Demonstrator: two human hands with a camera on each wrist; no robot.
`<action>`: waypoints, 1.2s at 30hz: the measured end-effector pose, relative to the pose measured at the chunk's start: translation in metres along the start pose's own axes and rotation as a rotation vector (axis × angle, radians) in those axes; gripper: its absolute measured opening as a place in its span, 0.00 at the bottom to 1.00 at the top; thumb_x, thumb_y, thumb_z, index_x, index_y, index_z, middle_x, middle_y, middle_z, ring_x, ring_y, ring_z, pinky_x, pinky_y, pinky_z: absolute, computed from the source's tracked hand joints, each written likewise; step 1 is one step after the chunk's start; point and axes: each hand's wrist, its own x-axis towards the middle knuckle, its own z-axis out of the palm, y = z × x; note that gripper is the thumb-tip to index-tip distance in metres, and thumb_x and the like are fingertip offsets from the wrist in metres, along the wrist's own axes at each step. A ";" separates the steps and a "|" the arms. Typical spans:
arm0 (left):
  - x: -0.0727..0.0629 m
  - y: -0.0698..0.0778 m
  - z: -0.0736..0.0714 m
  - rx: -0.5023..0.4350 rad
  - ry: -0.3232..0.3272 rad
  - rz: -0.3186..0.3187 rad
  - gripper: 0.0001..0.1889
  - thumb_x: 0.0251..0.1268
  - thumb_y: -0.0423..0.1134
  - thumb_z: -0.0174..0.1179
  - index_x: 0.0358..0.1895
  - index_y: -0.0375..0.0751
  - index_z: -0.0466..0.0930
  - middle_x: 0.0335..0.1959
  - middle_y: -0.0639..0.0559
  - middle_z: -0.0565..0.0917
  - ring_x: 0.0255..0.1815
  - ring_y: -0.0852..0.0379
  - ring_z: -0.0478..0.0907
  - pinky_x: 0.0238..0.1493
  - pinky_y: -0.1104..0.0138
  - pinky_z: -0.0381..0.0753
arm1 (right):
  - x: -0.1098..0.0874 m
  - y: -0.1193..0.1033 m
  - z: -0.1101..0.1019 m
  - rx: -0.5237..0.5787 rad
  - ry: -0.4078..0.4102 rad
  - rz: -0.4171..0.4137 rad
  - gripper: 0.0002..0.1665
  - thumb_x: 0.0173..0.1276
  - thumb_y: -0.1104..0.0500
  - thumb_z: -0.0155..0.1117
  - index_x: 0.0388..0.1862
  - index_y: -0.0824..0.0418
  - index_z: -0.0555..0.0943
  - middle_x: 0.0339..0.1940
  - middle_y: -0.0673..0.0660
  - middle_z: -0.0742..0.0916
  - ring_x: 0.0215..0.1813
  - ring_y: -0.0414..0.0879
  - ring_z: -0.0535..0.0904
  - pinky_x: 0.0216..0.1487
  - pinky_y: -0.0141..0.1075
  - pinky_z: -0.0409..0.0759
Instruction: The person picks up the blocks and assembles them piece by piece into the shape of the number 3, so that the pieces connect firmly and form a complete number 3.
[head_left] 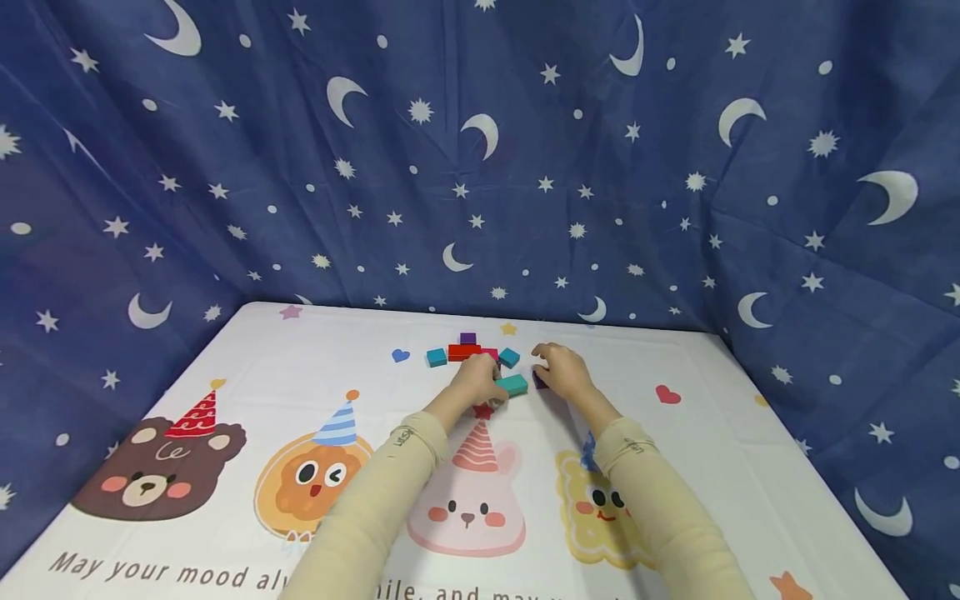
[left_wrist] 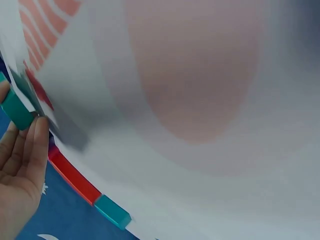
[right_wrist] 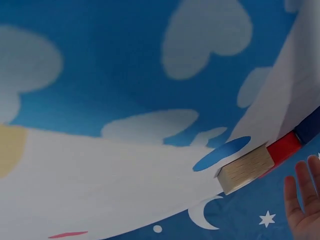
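- The white printed tablecloth (head_left: 247,350) runs from a rounded far-left corner to the right edge under the starry blue backdrop (head_left: 480,167); its left half, with the bear and the round orange face, carries no blocks and lies open.
- Near the far edge, left of the cluster, a small teal cube (head_left: 436,357) stands alone just right of a printed blue heart.
- Just right of that cube, a red bar (head_left: 463,352) lies flat with a small purple block (head_left: 468,338) just behind it, close to the far edge; the left wrist view shows the red bar end to end with a teal block.
- The left hand (head_left: 476,382) reaches in from the near side and holds a teal block (head_left: 513,384) at its left end; in the left wrist view the fingers (left_wrist: 31,145) lie against this teal block (left_wrist: 16,111), gripping it.
- Another teal cube (head_left: 509,357) sits turned at an angle just behind the held block.
- The right hand (head_left: 564,367) rests curled over a dark purple piece (head_left: 539,380) just right of the held teal block; whether it grips or only touches that piece cannot be told. The right wrist view shows its fingers (right_wrist: 305,200) rather straight.
- Right of that hand the cloth is bare apart from a printed red heart, open up to the right edge.
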 end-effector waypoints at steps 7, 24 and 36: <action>-0.003 -0.010 -0.006 -0.033 -0.016 0.044 0.10 0.46 0.36 0.72 0.31 0.34 0.86 0.24 0.49 0.84 0.23 0.59 0.73 0.29 0.71 0.79 | 0.008 -0.005 0.000 -0.022 0.011 0.020 0.14 0.63 0.61 0.64 0.47 0.65 0.81 0.44 0.62 0.86 0.40 0.54 0.84 0.42 0.46 0.82; -0.029 -0.041 -0.026 -0.009 -0.009 0.115 0.13 0.45 0.35 0.73 0.35 0.33 0.86 0.32 0.48 0.87 0.30 0.59 0.76 0.41 0.66 0.81 | 0.041 -0.034 0.016 0.041 -0.149 0.139 0.22 0.63 0.58 0.65 0.54 0.69 0.78 0.53 0.64 0.83 0.54 0.54 0.80 0.57 0.44 0.77; -0.040 -0.048 -0.037 0.029 0.018 0.150 0.13 0.43 0.34 0.74 0.35 0.34 0.85 0.35 0.47 0.87 0.35 0.58 0.77 0.44 0.63 0.80 | 0.044 -0.042 0.023 0.014 -0.145 0.235 0.11 0.62 0.60 0.64 0.37 0.69 0.79 0.35 0.61 0.84 0.32 0.49 0.74 0.42 0.40 0.79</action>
